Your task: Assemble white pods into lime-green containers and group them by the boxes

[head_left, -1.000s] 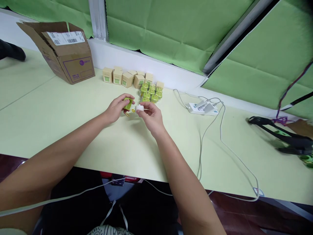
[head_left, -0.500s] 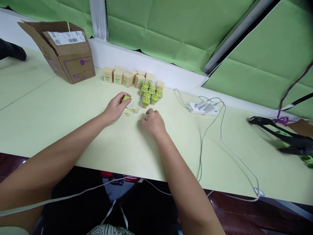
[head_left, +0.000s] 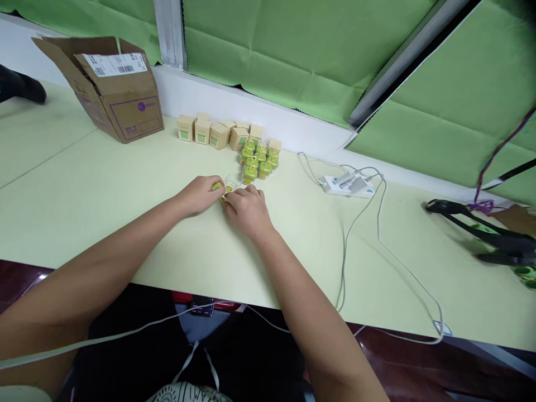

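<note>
Yellow piece (head_left: pixel 222 199) mostly obscured by right hand (head_left: pixel 250 207), palm down; its grip cannot be determined. Left hand (head_left: pixel 204 192) clamped on partly covered green lid (head_left: pixel 216 186).

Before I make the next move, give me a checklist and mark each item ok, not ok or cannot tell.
1. Small rounded green cap in the left hand: ok, held.
2. Small yellow piece gripped by the right hand: cannot tell; fingers hide it.
3. Clear plastic container with a yellow mark capped: not ok, no green cap on it.
4. Clear green-capped containers away from both hands: ok.
5. White rectangular power strip away from both hands: ok.
</note>
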`<state>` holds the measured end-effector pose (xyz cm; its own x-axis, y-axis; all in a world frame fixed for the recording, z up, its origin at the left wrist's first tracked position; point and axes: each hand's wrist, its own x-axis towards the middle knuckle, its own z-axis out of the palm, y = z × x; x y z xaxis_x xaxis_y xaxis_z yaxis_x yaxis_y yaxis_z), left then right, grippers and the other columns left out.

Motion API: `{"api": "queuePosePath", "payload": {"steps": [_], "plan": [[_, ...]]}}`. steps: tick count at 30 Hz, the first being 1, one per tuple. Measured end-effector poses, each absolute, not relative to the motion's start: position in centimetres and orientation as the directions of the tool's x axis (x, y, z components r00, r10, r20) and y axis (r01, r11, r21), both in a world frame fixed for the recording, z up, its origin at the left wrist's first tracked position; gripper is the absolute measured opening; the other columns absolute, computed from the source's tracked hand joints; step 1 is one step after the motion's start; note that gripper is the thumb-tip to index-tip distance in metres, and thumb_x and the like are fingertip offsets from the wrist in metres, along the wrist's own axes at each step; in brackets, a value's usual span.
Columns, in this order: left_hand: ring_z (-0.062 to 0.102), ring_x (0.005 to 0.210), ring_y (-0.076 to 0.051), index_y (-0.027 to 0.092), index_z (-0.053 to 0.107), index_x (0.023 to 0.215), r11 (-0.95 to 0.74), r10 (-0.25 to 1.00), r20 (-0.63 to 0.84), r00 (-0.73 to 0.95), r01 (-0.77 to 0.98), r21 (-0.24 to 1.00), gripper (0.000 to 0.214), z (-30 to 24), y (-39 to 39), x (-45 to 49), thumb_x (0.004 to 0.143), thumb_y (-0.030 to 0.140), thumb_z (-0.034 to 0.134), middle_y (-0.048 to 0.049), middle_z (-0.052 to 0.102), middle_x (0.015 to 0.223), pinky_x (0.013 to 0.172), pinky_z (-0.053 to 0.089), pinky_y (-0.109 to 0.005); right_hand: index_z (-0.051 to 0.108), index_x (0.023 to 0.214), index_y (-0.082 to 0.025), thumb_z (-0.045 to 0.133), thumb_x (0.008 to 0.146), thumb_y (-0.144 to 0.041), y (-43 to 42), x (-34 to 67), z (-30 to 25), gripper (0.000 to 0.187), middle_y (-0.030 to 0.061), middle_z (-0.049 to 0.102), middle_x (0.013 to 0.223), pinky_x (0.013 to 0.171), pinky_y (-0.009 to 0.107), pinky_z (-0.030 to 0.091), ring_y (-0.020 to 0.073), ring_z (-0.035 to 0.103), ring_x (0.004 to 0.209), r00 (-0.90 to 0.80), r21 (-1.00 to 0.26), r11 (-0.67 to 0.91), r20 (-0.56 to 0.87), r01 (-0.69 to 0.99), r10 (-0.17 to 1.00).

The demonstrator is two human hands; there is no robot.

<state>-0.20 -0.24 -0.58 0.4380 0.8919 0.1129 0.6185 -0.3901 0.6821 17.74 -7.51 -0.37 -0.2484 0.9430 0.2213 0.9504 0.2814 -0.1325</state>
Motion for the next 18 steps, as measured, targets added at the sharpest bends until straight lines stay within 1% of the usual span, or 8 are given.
{"api": "queuePosePath", "payload": {"steps": [3,5,8,10,13,18], "plan": [[0.069,0.100,-0.024,0.023,0.076,0.102,-0.374,0.880,0.079,0.468,0.581,0.723,0.028,-0.46,-0.54,-0.11,0.094,0.040,0.055,-0.0033,0.080,0.109,0.085,0.048,-0.033,0.083,0.115,-0.021,0.054,0.112,-0.035,-7.42,17.40,-0.91,0.033,0.0123,0.082,0.114,0.094,0.046,0.034,0.0324,0.058,0.115,-0.308,-0.067,0.327,0.202,0.943,0.930],[0.069,0.099,-0.024,0.023,0.076,0.101,-0.355,0.880,0.058,0.471,0.573,0.739,0.027,-0.31,-0.74,-0.01,0.094,0.040,0.055,-0.0022,0.080,0.107,0.084,0.047,-0.033,0.083,0.118,-0.021,0.054,0.112,-0.038,-7.39,17.29,-1.13,0.034,0.0122,0.082,0.116,0.095,0.046,0.033,0.0313,0.058,0.113,-0.313,-0.071,0.332,0.198,0.941,0.929],[0.068,0.096,-0.023,0.022,0.076,0.095,-0.327,0.887,0.045,0.459,0.558,0.763,0.027,0.00,-0.93,0.11,0.093,0.040,0.056,-0.0026,0.079,0.104,0.080,0.046,-0.033,0.083,0.121,-0.022,0.052,0.113,-0.040,-7.34,17.17,-1.22,0.037,0.0111,0.082,0.118,0.096,0.044,0.031,0.0308,0.059,0.113,-0.277,-0.100,0.301,0.203,0.948,0.939],[0.065,0.087,-0.021,0.021,0.075,0.091,-0.289,0.898,0.023,0.439,0.550,0.784,0.027,0.19,-0.95,0.13,0.092,0.041,0.057,-0.0027,0.077,0.095,0.074,0.045,-0.033,0.082,0.122,-0.022,0.053,0.113,-0.038,-7.27,17.10,-1.17,0.034,0.0107,0.083,0.118,0.096,0.043,0.031,0.0303,0.060,0.113,-0.247,-0.121,0.273,0.198,0.954,0.949],[0.057,0.069,-0.018,0.021,0.076,0.088,-0.202,0.911,-0.039,0.411,0.526,0.826,0.026,0.27,-0.81,0.08,0.088,0.041,0.060,-0.0021,0.068,0.078,0.064,0.039,-0.033,0.081,0.120,-0.022,0.058,0.111,-0.034,-7.20,17.03,-1.06,0.027,0.0100,0.084,0.116,0.097,0.042,0.031,0.0290,0.061,0.112,-0.225,-0.162,0.255,0.182,0.953,0.957],[0.047,0.055,-0.016,0.021,0.072,0.077,-0.062,0.905,-0.106,0.413,0.374,0.925,0.018,-0.03,-0.33,0.18,0.081,0.038,0.066,-0.0024,0.056,0.063,0.056,0.031,-0.033,0.077,0.122,-0.020,0.062,0.107,-0.030,-7.30,17.08,-0.99,0.022,0.0096,0.085,0.117,0.100,0.041,0.032,0.0293,0.065,0.114,-0.195,-0.235,0.239,0.196,0.942,0.961]]}}
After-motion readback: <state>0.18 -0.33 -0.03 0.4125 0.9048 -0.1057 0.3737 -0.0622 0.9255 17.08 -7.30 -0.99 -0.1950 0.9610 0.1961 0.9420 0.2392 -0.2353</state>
